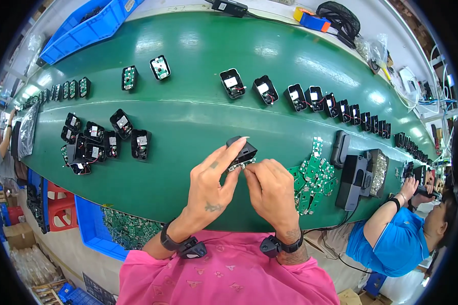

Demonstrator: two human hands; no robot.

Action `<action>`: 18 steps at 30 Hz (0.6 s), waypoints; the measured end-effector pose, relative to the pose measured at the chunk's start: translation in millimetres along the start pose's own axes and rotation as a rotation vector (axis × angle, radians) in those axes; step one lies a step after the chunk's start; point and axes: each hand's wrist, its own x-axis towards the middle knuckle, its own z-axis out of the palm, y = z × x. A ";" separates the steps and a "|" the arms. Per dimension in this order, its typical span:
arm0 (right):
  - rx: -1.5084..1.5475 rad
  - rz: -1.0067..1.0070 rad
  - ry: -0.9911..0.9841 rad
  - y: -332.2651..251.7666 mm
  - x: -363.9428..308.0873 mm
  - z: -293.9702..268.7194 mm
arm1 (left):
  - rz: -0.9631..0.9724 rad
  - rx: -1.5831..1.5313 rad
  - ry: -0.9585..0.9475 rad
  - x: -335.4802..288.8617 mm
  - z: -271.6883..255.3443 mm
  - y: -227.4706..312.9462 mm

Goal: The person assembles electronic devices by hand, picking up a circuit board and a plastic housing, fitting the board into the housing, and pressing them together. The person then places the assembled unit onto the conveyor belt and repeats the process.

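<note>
My left hand point(208, 183) grips a small black plastic housing point(247, 152), tilted above the green table in front of me. A green circuit board point(237, 165) shows along the housing's lower edge, by my left thumb. My right hand point(273, 187) is closed, its thumb and forefinger pinching the board's right end; the exact contact is partly hidden by the fingers. To the right of this hand lies a loose pile of green circuit boards point(314, 178).
Black housings point(94, 132) cluster at the left; others point(266, 90) stand in a row along the far side. Right of the boards are a black-grey device point(352, 178) and a tray of small metal parts point(378, 173). A co-worker in a blue shirt point(392, 244) sits at the right.
</note>
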 end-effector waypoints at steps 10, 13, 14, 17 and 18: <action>0.006 0.066 0.128 0.1 -8.6 23.3 | -0.118 -0.188 0.063 -5.4 9.8 -15.4; 0.069 0.249 0.188 1.2 -8.2 20.6 | -0.296 -0.489 0.070 -0.3 7.0 -5.2; 0.140 0.415 0.211 0.5 -7.9 18.4 | -0.407 -0.584 0.011 2.4 0.9 -3.2; 0.346 0.490 0.033 18.6 -13.6 19.4 | -0.247 -0.588 -0.169 3.2 -2.4 -18.2; 0.357 0.464 0.131 16.1 -13.1 20.6 | -0.311 -0.592 -0.201 3.3 -7.6 -13.4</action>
